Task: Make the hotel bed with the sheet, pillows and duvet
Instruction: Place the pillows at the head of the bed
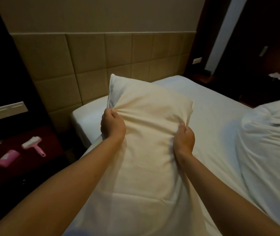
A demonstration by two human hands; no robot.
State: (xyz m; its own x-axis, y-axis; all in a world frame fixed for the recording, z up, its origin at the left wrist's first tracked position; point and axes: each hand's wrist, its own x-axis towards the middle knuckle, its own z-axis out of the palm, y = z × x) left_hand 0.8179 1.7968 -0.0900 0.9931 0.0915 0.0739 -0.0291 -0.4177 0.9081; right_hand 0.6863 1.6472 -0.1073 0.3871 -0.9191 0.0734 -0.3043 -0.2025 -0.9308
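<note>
A cream pillow [150, 120] in its case stands lengthwise over the bed in front of me, its far end pointing at the headboard. My left hand [112, 124] grips a bunch of the case on the pillow's left side. My right hand [185, 137] grips the case on the right side. The loose end of the case trails down toward me. Under it lies the white sheet [212, 116], stretched over the mattress. A crumpled white duvet [270, 145] is heaped on the right of the bed.
A padded beige headboard [101, 62] lines the wall behind the bed. On the left, a dark red bedside table [25, 160] holds a pink lint roller [33, 145], a pink case [7, 158] and bottles. Dark furniture stands at the far right.
</note>
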